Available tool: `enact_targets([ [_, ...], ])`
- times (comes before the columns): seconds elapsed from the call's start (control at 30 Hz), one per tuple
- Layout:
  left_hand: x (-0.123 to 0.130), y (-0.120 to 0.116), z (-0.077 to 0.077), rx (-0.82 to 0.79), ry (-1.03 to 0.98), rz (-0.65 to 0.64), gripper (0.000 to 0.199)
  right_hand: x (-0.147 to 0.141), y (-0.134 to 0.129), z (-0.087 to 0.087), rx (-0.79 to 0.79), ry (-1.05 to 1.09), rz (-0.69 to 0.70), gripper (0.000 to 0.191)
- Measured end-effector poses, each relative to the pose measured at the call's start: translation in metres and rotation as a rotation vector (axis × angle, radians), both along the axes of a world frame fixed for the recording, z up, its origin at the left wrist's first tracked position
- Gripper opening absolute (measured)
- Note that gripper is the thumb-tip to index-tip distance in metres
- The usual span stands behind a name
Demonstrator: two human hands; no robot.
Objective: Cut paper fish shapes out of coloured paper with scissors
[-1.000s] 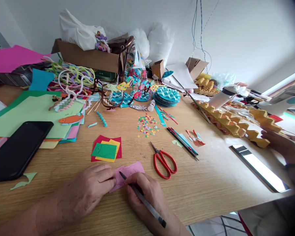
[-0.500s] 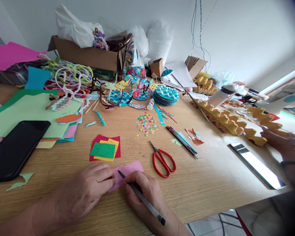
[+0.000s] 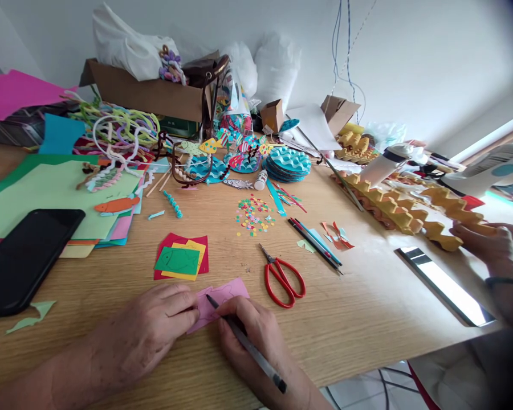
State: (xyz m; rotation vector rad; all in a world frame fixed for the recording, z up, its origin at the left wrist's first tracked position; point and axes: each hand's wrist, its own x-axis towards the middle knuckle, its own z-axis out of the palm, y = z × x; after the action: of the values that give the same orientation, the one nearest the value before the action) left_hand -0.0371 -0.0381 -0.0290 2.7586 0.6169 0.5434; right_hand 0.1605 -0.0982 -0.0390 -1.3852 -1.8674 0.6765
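My right hand pinches a grey pen with its dark tip on a small pink paper that bears drawn outlines. Against the paper's left part, my left hand presses it to the table with fingers together. Above my left hand lie red, yellow and green paper pieces, the green one on top with a fish outline. Red-handled scissors rest partly open to the right of the pink paper.
A black phone lies on the left beside coloured sheets. Confetti dots, pencils and blue wavy discs sit further back. Another person's hand holds yellow egg carton at the right, near a second phone.
The view has shifted very slightly. My hands and the pen keep nearly the same position on the pink paper. The other person's hand at the right has moved a little on the carton.
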Motion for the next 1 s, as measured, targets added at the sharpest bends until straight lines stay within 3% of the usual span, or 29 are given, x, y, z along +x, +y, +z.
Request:
enact_targets([
  [0.43,0.0019,-0.0012,0.0001,-0.012,-0.031,0.002,0.037,-0.0005,-0.0008,-0.0047,0.030,0.035,-0.058,0.014],
  [0.73,0.0032,0.0004,0.0080,-0.004,0.040,-0.015,0.037,-0.0013,0.0001,-0.0046,0.055,0.017,-0.089,0.015],
  [1.0,0.0032,-0.0016,0.0030,-0.016,-0.007,0.013,0.039,0.0011,-0.0010,-0.0054,0.015,0.049,-0.082,0.014],
])
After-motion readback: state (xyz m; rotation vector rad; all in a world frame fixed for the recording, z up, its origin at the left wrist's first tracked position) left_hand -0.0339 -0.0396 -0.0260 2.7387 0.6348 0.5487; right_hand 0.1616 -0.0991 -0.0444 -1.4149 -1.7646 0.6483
